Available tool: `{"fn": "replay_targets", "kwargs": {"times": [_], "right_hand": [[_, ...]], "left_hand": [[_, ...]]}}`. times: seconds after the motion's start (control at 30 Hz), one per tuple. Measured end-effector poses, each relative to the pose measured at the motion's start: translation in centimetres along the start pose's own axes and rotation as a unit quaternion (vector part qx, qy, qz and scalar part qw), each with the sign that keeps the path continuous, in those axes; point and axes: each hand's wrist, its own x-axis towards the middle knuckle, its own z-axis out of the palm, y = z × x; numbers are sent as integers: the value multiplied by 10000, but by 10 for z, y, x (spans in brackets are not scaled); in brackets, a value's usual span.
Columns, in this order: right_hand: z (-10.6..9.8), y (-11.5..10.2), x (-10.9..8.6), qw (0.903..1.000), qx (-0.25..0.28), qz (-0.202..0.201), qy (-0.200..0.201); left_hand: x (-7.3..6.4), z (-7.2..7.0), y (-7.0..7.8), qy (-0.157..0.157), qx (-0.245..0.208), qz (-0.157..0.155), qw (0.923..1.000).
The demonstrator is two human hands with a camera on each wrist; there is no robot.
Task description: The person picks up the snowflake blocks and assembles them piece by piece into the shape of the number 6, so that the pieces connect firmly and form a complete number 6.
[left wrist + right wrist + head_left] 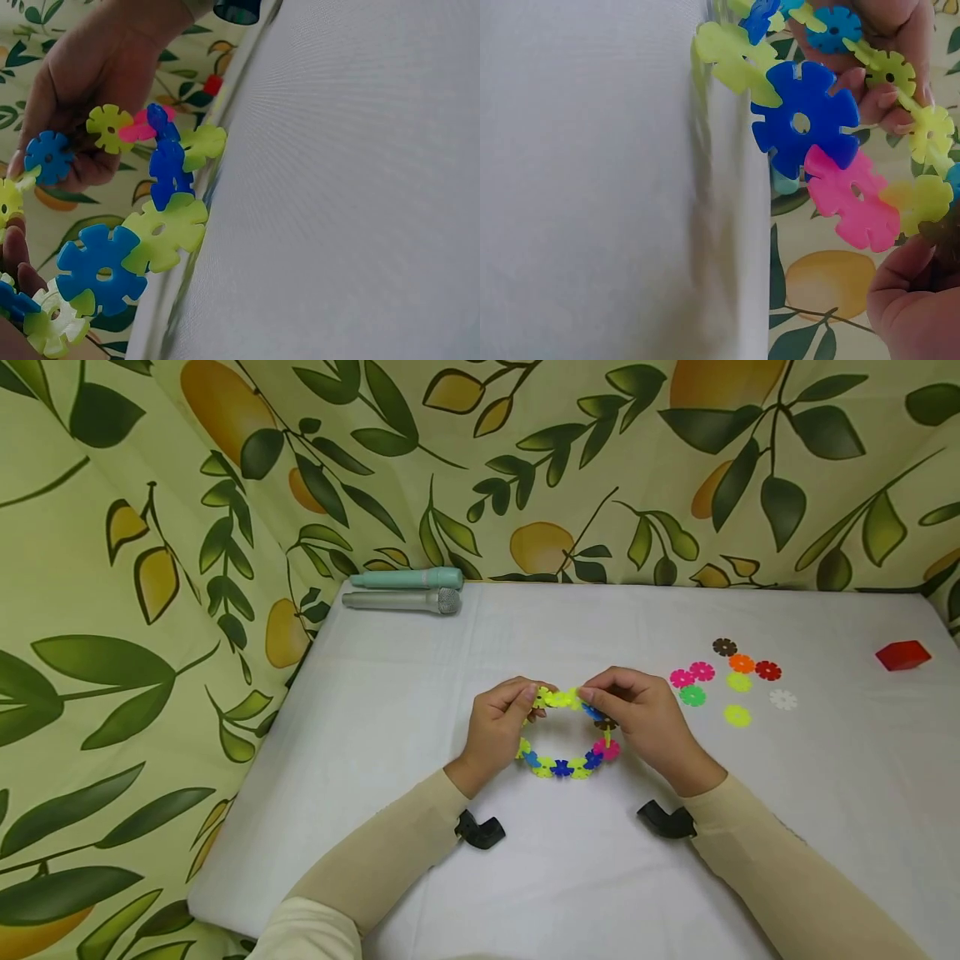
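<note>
Both hands hold a closed ring of interlocking notched plastic discs [562, 768] above the white table [360, 718]. Yellow, blue, pink and brown discs make up the ring, slotted edge to edge. My left hand [497, 727] pinches its far left part, thumb on a yellow disc [542, 696]. At the far right part, my right hand [647, 714] pinches the ring between thumb and fingers, close to a blue disc [592, 712]. In the right wrist view, a pink disc [844, 199] hangs beside a dark blue disc [776, 116]. Fingers hide some of the joined discs.
Several loose discs lie right of my right hand, among them a green disc [692, 696], a red disc [768, 671] and a white disc [783, 699]. Farther right sits a red block [903, 655]. A mint microphone [408, 578] and a silver microphone [397, 602] lie at the back left.
</note>
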Motion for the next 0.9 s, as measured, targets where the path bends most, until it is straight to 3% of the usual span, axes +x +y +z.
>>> {"fn": "replay_targets", "kwargs": {"times": [0.17,0.33,0.47,0.57,0.7,0.9], "right_hand": [[0,0,1,9998,-72,177,94],[-3,2,1,9969,187,719,255],[-6,4,-1,9902,685,1207,164],[-9,7,-2,9855,841,1469,-114],[-17,9,-4,9862,577,1535,-221],[-58,16,-8,9905,392,1305,200]], "left_hand": [[2,-3,1,-197,-34,-405,9990],[3,-10,-2,-331,57,-645,9974],[4,-13,-7,-329,561,-555,9963],[6,-17,-10,-305,1175,-629,9906],[10,-22,-10,-347,2064,-1034,9724],[17,-26,-7,-830,3328,-1506,9272]]}}
